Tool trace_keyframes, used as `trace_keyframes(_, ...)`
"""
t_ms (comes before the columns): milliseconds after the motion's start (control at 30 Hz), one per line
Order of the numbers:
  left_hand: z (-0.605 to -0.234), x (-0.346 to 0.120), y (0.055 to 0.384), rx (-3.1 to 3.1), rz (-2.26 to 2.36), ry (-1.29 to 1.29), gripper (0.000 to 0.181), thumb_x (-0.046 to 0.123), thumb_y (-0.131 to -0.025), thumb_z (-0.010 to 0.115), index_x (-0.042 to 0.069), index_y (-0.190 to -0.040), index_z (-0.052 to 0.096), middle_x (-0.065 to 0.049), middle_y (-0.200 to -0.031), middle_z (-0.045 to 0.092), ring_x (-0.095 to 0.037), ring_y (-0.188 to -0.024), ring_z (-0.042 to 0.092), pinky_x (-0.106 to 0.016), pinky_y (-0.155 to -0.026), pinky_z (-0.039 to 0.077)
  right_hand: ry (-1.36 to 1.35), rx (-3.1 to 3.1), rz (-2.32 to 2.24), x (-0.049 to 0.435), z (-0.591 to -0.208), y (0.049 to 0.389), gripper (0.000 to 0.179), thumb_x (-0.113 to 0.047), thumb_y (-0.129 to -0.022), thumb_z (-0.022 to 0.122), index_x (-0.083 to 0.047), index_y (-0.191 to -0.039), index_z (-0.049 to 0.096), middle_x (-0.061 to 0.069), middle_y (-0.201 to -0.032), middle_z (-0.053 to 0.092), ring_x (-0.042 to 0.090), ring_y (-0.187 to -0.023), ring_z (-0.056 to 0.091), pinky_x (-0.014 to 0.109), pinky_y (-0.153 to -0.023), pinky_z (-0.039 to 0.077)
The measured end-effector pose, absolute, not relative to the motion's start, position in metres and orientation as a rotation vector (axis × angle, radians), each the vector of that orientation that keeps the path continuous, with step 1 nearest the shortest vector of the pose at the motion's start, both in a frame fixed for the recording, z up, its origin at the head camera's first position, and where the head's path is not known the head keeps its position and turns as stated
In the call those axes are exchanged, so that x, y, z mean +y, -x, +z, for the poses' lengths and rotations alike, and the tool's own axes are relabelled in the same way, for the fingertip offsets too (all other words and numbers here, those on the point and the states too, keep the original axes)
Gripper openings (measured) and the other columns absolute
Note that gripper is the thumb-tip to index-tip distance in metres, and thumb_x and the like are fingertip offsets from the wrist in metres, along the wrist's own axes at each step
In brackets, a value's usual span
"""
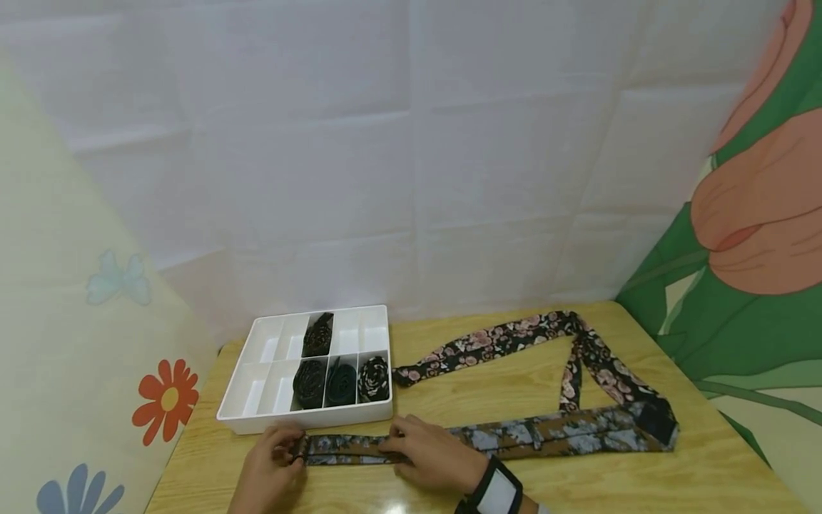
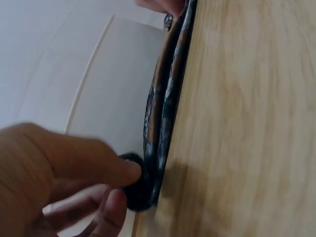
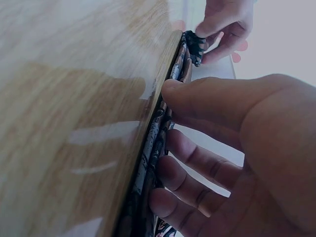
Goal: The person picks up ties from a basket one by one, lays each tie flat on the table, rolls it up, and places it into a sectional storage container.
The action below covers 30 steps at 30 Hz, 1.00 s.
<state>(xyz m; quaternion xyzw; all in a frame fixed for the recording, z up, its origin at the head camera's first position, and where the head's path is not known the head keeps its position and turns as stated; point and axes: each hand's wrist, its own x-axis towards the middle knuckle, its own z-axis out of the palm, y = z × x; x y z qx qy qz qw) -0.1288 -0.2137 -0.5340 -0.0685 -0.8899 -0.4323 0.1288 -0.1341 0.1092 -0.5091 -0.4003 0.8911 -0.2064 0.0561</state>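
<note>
A brown and grey-blue floral necktie [image 1: 559, 437] lies lengthwise along the front of the wooden table, folded along its length. Its left end is wound into a small dark roll [image 2: 139, 185], which my left hand [image 1: 270, 457] pinches between thumb and fingers. Farther along the strip, my right hand [image 1: 432, 451], with a dark-banded device on its wrist, rests its thumb and fingertips on the fabric. The right wrist view shows those fingers [image 3: 170, 170] spread and slightly bent against the tie. At the far right lies the tie's broad end.
Just behind the hands stands a white divided tray [image 1: 247, 426]; several compartments hold rolled dark ties [image 1: 342, 382]. A black tie with pink flowers [image 1: 488, 345] sprawls across the table's back right, reaching the brown tie. A white sheet [image 1: 411, 157] hangs behind the table.
</note>
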Motion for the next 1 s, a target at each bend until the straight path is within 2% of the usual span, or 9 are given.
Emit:
trace_keyframes(100, -0.54, -0.217, 0.13, -2.483, -1.152, 0.387, 0.042, -0.021, -0.06, 0.084, 0.006, -0.091, 0.079, -0.006, -0.103, 0.072, -0.004, -0.092, 0.063, -0.012, -0.08, 0.05, 1.22, 2.704, -0.625, 0.109, -0.509, 0.134, 0.036, -0.027, -0.104, 0.07, -0.027, -0.14, 0.069, -0.009, -0.124, 0.061, 0.001, -0.106, 0.054, 0.016, -0.078, 0.049)
trace_keyframes(200, -0.543, -0.218, 0.13, -2.437, -1.082, 0.471, 0.045, -0.017, -0.057, 0.09, 0.014, -0.088, 0.08, 0.0, -0.101, 0.075, -0.01, -0.099, 0.067, -0.007, -0.091, 0.043, 1.222, 2.695, -0.632, 0.109, -0.509, 0.134, 0.037, -0.027, -0.104, 0.07, -0.027, -0.14, 0.069, -0.008, -0.124, 0.061, 0.002, -0.107, 0.055, 0.016, -0.079, 0.049)
trace_keyframes(300, -0.542, -0.219, 0.128, -2.521, -1.057, 0.453, 0.044, -0.008, -0.06, 0.095, 0.022, -0.089, 0.08, 0.007, -0.102, 0.075, -0.01, -0.101, 0.068, -0.016, -0.096, 0.049, 1.212, 2.685, -0.639, 0.109, -0.51, 0.134, 0.037, -0.028, -0.104, 0.07, -0.027, -0.14, 0.069, -0.008, -0.125, 0.061, 0.002, -0.108, 0.055, 0.017, -0.08, 0.05)
trace_keyframes(400, -0.538, -0.219, 0.128, -2.646, -1.023, 0.423, 0.038, 0.002, -0.065, 0.097, 0.026, -0.089, 0.081, 0.011, -0.103, 0.073, -0.011, -0.101, 0.067, -0.032, -0.094, 0.055, 1.197, 2.684, -0.637, 0.109, -0.51, 0.134, 0.036, -0.029, -0.103, 0.07, -0.027, -0.14, 0.069, -0.008, -0.125, 0.061, 0.002, -0.108, 0.055, 0.017, -0.08, 0.051)
trace_keyframes(467, -0.536, -0.22, 0.13, -2.702, -1.006, 0.453, 0.033, 0.005, -0.068, 0.096, 0.024, -0.091, 0.082, 0.009, -0.104, 0.072, -0.013, -0.1, 0.067, -0.036, -0.091, 0.056, 1.189, 2.685, -0.635, 0.109, -0.51, 0.135, 0.036, -0.029, -0.103, 0.07, -0.027, -0.14, 0.069, -0.008, -0.126, 0.061, 0.003, -0.109, 0.056, 0.018, -0.081, 0.051)
trace_keyframes(600, -0.536, -0.221, 0.135, -2.722, -0.933, 0.634, 0.03, 0.002, -0.072, 0.091, 0.017, -0.097, 0.084, 0.005, -0.108, 0.066, -0.013, -0.098, 0.062, -0.031, -0.083, 0.054, 1.171, 2.685, -0.633, 0.109, -0.509, 0.134, 0.036, -0.03, -0.104, 0.07, -0.027, -0.14, 0.069, -0.008, -0.127, 0.061, 0.004, -0.11, 0.056, 0.018, -0.081, 0.051)
trace_keyframes(767, -0.542, -0.22, 0.141, -2.513, -0.771, 0.855, 0.037, -0.006, -0.066, 0.085, 0.012, -0.098, 0.084, 0.003, -0.102, 0.065, -0.014, -0.092, 0.058, -0.032, -0.078, 0.049, 1.133, 2.664, -0.637, 0.107, -0.505, 0.134, 0.037, -0.028, -0.103, 0.07, -0.028, -0.14, 0.069, -0.008, -0.126, 0.061, 0.003, -0.108, 0.055, 0.018, -0.08, 0.051)
trace_keyframes(900, -0.541, -0.219, 0.142, -2.513, -0.81, 0.81, 0.04, -0.006, -0.068, 0.088, 0.019, -0.097, 0.076, 0.012, -0.095, 0.066, -0.005, -0.087, 0.052, -0.029, -0.073, 0.045, 1.122, 2.661, -0.627, 0.106, -0.504, 0.133, 0.037, -0.028, -0.103, 0.071, -0.028, -0.14, 0.069, -0.008, -0.125, 0.061, 0.002, -0.107, 0.055, 0.018, -0.079, 0.05)
trace_keyframes(1000, -0.537, -0.218, 0.142, -2.554, -0.8, 0.782, 0.04, -0.003, -0.069, 0.09, 0.023, -0.094, 0.072, 0.015, -0.092, 0.066, -0.003, -0.086, 0.05, -0.028, -0.072, 0.044, 1.124, 2.665, -0.623, 0.106, -0.504, 0.134, 0.037, -0.028, -0.103, 0.071, -0.028, -0.14, 0.069, -0.008, -0.124, 0.061, 0.002, -0.106, 0.055, 0.018, -0.079, 0.05)
